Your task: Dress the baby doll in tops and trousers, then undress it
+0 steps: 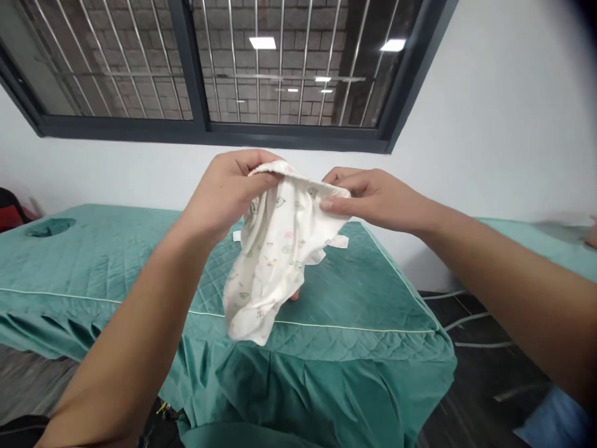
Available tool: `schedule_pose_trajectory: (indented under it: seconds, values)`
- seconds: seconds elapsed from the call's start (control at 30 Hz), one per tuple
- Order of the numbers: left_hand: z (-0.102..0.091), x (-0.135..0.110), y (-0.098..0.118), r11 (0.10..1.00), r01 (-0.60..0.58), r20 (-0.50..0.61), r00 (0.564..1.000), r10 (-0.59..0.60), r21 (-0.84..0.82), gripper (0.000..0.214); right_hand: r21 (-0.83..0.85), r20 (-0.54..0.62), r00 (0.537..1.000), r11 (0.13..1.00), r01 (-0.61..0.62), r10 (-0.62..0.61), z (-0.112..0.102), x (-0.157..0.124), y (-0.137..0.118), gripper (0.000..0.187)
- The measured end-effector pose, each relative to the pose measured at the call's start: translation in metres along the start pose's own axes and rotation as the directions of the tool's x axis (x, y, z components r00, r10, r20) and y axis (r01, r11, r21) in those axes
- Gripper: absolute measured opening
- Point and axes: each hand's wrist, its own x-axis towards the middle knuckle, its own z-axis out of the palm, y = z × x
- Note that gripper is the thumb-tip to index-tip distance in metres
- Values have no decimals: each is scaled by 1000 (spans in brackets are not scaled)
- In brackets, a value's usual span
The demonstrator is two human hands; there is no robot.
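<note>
Both hands hold up a small white garment [275,249] with a gathered upper edge and a print of little green and pink figures. My left hand [237,183] pinches its upper left edge between thumb and fingers. At the upper right corner, my right hand [364,196] grips the same edge, stretching it sideways. The lower part hangs loose in folds above the green bed. Behind the garment, white fabric strips [338,241] stick out over the bed, and a small skin-coloured piece [295,295] shows beneath; the rest of what lies there is hidden.
A green quilted cover [116,249] with a pleated skirt lies over the bed, which has a hole [50,227] at its left end. Behind it are a white wall and a barred window [289,74]. Pale cables [466,320] run along the dark floor at right.
</note>
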Motion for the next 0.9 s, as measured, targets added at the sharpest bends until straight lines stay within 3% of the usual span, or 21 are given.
schedule_pose_trajectory:
  seconds: [0.13, 0.23, 0.3, 0.4, 0.57, 0.67, 0.83, 0.9]
  values:
    - [-5, 4, 6, 997, 22, 248, 968, -41, 79, 12, 164, -52, 998, 986, 28, -20, -3, -9, -1, 26]
    - [-7, 2, 12, 984, 31, 321, 943, -87, 176, 27, 313, -108, 992, 945, 91, -60, 1, -11, -1, 32]
    - [-3, 0, 18, 973, -43, 365, 930, -44, 226, 27, 376, -147, 986, 918, 130, -79, 6, -11, -3, 32]
    - [10, -5, 25, 962, -139, 438, 899, 23, 233, 24, 373, -185, 978, 914, 158, -93, 20, -8, -11, 29]
    - [26, -11, 25, 974, -86, 536, 843, -41, 210, 26, 302, -189, 978, 942, 144, -89, 35, -6, -24, 38]
    - [16, -8, 23, 983, -65, 543, 839, -38, 170, 30, 286, -203, 976, 949, 135, -78, 28, -7, -22, 41]
    - [-5, -4, 23, 962, -53, 668, 729, -146, 268, 25, 377, -165, 982, 915, 145, -88, 2, -7, -9, 40]
    - [-4, -6, 23, 959, -75, 653, 746, -127, 272, 25, 340, -108, 991, 934, 112, -80, -1, -6, -7, 39]
